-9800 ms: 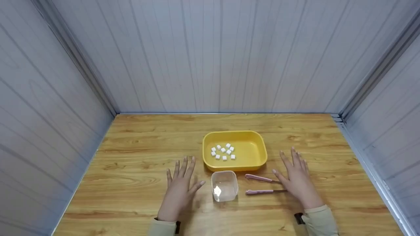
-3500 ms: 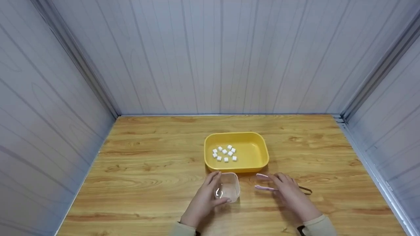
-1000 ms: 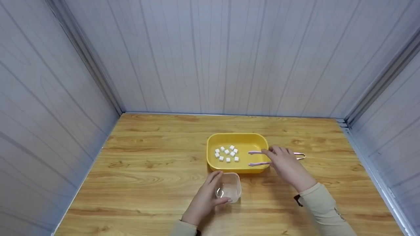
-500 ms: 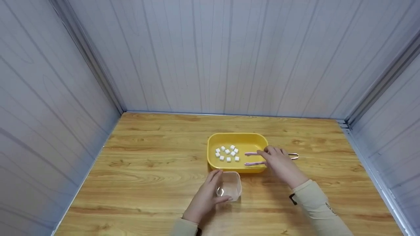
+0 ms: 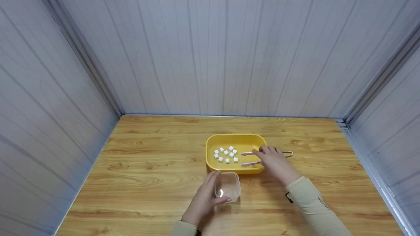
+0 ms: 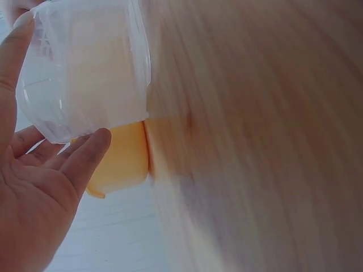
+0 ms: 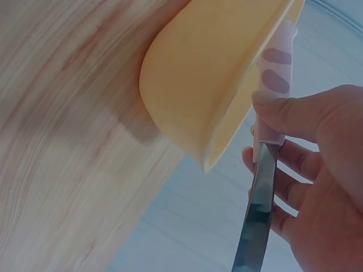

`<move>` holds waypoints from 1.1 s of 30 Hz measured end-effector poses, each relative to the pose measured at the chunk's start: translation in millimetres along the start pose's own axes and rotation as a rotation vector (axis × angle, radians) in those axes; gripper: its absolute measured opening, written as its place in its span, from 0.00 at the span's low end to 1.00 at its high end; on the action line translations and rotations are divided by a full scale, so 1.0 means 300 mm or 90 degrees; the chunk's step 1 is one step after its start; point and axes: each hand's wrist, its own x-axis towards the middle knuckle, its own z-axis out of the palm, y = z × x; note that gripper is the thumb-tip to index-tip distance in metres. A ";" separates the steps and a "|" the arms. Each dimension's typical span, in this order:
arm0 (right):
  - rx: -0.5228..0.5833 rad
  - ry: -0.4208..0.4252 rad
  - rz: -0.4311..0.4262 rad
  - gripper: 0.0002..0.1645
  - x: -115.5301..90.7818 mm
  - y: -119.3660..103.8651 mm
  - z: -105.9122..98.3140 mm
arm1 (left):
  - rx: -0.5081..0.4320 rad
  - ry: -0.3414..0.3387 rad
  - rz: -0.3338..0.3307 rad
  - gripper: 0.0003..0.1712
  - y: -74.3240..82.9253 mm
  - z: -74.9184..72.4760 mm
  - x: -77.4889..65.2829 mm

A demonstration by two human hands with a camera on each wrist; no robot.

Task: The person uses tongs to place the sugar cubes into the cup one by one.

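My left hand [image 5: 202, 199] grips a small clear plastic container [image 5: 231, 187] on the table, thumb on its near side and fingers on its far side. In the left wrist view the container [image 6: 93, 68] looks upright, with the yellow basin [image 6: 122, 158] behind it. Pinched in my right hand [image 5: 275, 162] is a pair of tongs [image 5: 250, 163] with pink tips and a metal bend. Its two arms stand apart over the right part of the yellow basin [image 5: 241, 170]. Several white cubes [image 5: 227, 160] lie in the basin's left half, just left of the tips.
The wood-grain table [image 5: 147, 170] is bounded by a pale panel wall [image 5: 210, 65] at the back and others at the left and right. The basin stands directly behind the clear container.
Since the earliest frame, my left hand has taken hold of the container and my right has picked the tongs off the table. Lately the tongs have moved left over the basin toward the cubes.
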 end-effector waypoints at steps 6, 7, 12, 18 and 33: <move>-0.002 -0.010 -0.006 0.30 0.019 -0.005 0.010 | -0.020 0.003 -0.011 0.55 0.000 0.000 0.000; -0.002 -0.011 -0.007 0.30 0.021 -0.007 0.012 | -0.025 0.004 -0.011 0.55 0.000 0.001 0.000; -0.002 -0.018 -0.013 0.30 0.029 -0.017 0.028 | -0.039 0.012 -0.009 0.55 -0.005 0.007 -0.005; -0.014 -0.022 -0.014 0.28 0.044 -0.018 0.055 | -0.034 0.017 0.004 0.55 -0.007 0.006 -0.002; -0.015 -0.042 0.000 0.26 0.078 -0.010 0.066 | -0.057 0.018 0.003 0.55 -0.013 0.007 0.001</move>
